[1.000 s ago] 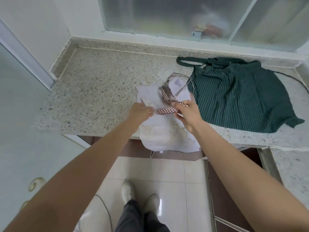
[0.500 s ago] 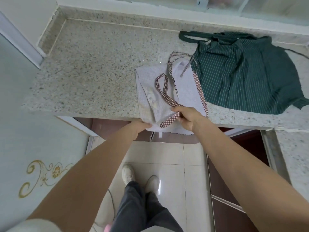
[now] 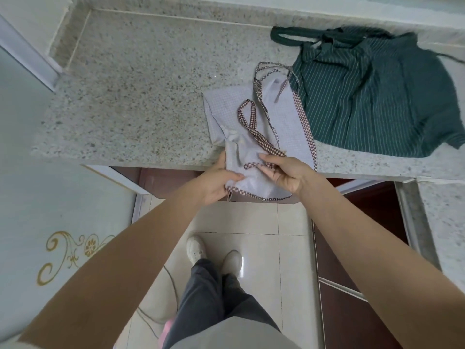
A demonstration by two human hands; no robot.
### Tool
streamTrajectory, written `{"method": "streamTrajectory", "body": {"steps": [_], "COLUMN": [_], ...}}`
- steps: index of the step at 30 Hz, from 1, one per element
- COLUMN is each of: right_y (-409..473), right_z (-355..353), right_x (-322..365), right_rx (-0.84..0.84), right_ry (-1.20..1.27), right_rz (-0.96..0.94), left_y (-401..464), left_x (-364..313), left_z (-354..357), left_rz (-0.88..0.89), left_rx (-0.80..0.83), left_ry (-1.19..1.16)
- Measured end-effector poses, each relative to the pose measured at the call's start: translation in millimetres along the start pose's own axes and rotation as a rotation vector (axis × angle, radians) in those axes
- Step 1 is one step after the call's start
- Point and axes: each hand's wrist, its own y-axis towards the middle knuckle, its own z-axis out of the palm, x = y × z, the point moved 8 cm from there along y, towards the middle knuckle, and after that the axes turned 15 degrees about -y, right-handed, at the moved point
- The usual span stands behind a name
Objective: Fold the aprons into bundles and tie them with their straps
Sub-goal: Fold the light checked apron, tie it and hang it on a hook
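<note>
A white checked apron [image 3: 284, 117] with red-checked trim lies folded on the granite counter [image 3: 141, 96], its lower end hanging over the front edge. A red-checked strap [image 3: 251, 122] loops across its top. My left hand [image 3: 216, 182] grips the hanging bottom corner of this apron. My right hand [image 3: 286, 172] pinches the strap's end against the cloth at the counter edge. A dark green striped apron [image 3: 372, 91] lies spread out to the right, partly under the white one's side.
A tiled ledge and wall run behind the counter. Dark red cabinet doors [image 3: 352, 248] stand below it, one open to the right. My feet [image 3: 214, 255] are on the pale tiled floor. A white panel with gold scrollwork [image 3: 63, 253] fills the left.
Both hands have slid down the white apron toward the counter's front edge. The left hand now holds the hanging lower corner, and the camera has tipped further down.
</note>
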Motion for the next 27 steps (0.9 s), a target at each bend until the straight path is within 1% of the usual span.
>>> {"method": "streamTrajectory", "body": {"steps": [3,6,9,11,13,15,16,17,19,20,21,22,23,24,25,27], "right_y": [-7,-13,-17,-19,-22,-20,-19,-16,-18,-22,-29,-37,-43,-45,-46,-46], "right_z": [7,15,18,18,19,21,20,17,8,7,10,17,25,33,41,54], "right_x": [1,-1,-3,-2,-1,0,1,4,15,24,34,42,48,51,51,47], "right_rx": [0.024,0.033,0.02,0.004,-0.019,-0.046,-0.073,-0.125,-0.301,-0.387,-0.454,-0.482,-0.461,-0.394,-0.294,-0.12], "right_ry": [0.047,-0.03,-0.111,-0.137,-0.15,-0.202,-0.268,-0.396,-0.824,-1.027,-1.173,-1.253,-1.281,-1.27,-1.245,-1.226], "right_rz": [0.01,-0.004,-0.053,-0.083,-0.107,-0.124,-0.138,-0.157,-0.21,-0.266,-0.366,-0.494,-0.61,-0.684,-0.719,-0.721], "left_y": [8,14,16,14,9,4,4,4,4,5,8,9,12,12,12,12], "left_x": [-7,-11,-9,-8,-10,-13,-15,-15,-15,-15,-15,-15,-16,-16,-17,-18], "left_z": [1,7,5,5,12,19,21,22,22,22,21,20,19,19,20,21], "left_rz": [0.059,0.075,0.04,0.02,-0.004,-0.019,-0.024,-0.03,-0.03,-0.033,-0.031,-0.029,-0.023,-0.018,-0.011,-0.015], "left_rx": [-0.125,-0.146,-0.188,-0.222,-0.19,-0.151,-0.136,-0.139,-0.171,-0.18,-0.187,-0.199,-0.207,-0.213,-0.214,-0.233], "left_ry": [-0.101,-0.246,-0.443,-0.487,-0.515,-0.465,-0.404,-0.349,-0.293,-0.297,-0.317,-0.342,-0.364,-0.366,-0.367,-0.36]}}
